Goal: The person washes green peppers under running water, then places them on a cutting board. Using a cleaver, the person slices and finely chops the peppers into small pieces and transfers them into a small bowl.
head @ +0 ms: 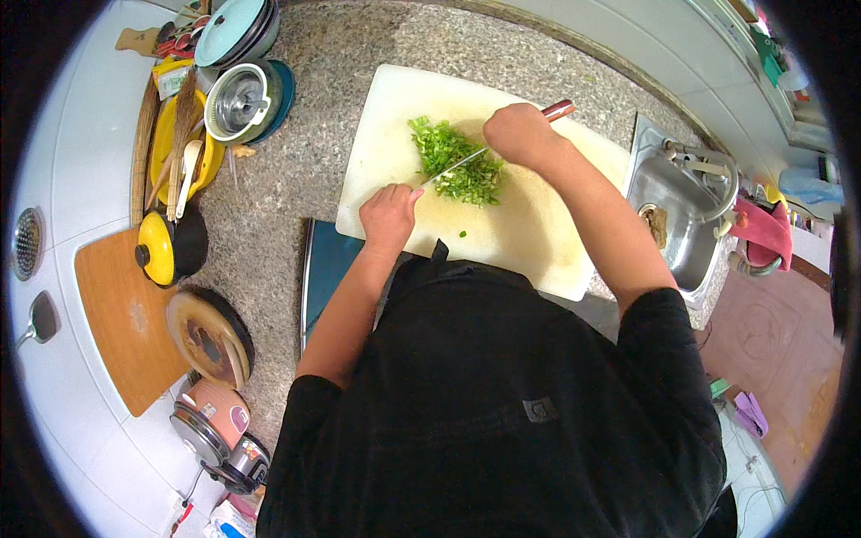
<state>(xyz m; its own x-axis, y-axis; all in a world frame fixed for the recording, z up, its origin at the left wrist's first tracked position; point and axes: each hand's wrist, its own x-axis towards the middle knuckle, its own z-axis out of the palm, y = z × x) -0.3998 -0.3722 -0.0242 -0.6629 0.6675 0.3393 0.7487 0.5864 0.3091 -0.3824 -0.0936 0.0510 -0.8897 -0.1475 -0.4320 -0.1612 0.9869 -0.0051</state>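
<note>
My right hand (pixel 516 133) is closed on a kitchen knife (pixel 452 167), whose reddish wooden handle sticks out beyond the fist. The narrow blade runs down to the left across a heap of chopped green leaves and stems (pixel 440 144). At the blade's far end is my left hand (pixel 390 214), fingers bent and thumb at the tip; whether it pinches the blade or only touches it cannot be told. Under both hands lies a large white cutting board (pixel 387 101), with one small green piece apart from the heap.
A steel sink (pixel 679 195) with a faucet adjoins the board's right side. On the left of the granite counter (pixel 269 222) stand a lidded bowl stack (pixel 235 37), a white-rimmed pot (pixel 242 107), a yellow-lidded black pot (pixel 168 249) and a round wooden block (pixel 208 339).
</note>
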